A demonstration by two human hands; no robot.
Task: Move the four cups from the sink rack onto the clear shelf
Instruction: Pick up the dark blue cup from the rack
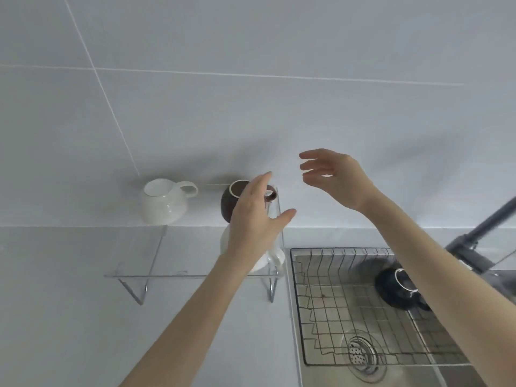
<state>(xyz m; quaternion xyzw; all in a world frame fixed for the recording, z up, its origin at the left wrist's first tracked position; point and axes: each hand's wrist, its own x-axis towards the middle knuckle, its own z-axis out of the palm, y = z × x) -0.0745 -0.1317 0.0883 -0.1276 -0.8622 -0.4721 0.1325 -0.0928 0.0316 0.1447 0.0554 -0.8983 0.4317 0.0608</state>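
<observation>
On the clear shelf (145, 248) stand a white cup (164, 201) at the back left and a dark brown cup (229, 201) at the back right. A second white cup (269, 259) sits at the shelf's front right, mostly hidden by my left hand (255, 219). That hand hovers open over the two right-hand cups, fingers spread, gripping nothing. My right hand (333, 174) is raised open in front of the wall, above the sink. A dark cup (396, 287) lies on its side on the wire sink rack (329, 303), partly behind my right forearm.
A stainless sink (332, 372) with a round drain (361, 351) lies under the rack. A dark grey faucet (480, 233) slants in from the right edge. White tiled wall behind, pale counter (55, 317) to the left of the sink.
</observation>
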